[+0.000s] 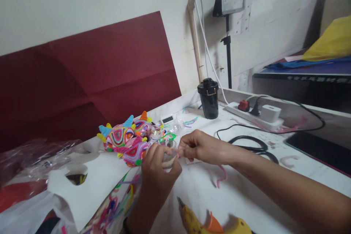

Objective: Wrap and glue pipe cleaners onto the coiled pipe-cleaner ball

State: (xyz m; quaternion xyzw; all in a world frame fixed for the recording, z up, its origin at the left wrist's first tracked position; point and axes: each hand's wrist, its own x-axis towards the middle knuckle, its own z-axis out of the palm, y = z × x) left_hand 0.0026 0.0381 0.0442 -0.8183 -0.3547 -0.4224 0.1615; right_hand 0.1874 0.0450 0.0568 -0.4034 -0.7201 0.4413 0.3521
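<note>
Both hands met over the bench's middle: the left hand [157, 168] curled, fingers pinched; the right hand [199, 147] reached across, fingertips closed against it.

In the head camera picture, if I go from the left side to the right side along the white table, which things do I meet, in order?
White paper bag → colourful pipe-cleaner figures → left hand → right hand → black jar → white power strip → dark tablet.

— What sort of place is this?
— A home craft bench: pipe-cleaner figures [127, 139] at centre, yellow glue gun [211, 223] at bottom, power strip [253, 115] and lamp stand [228, 36] upper right.
</note>
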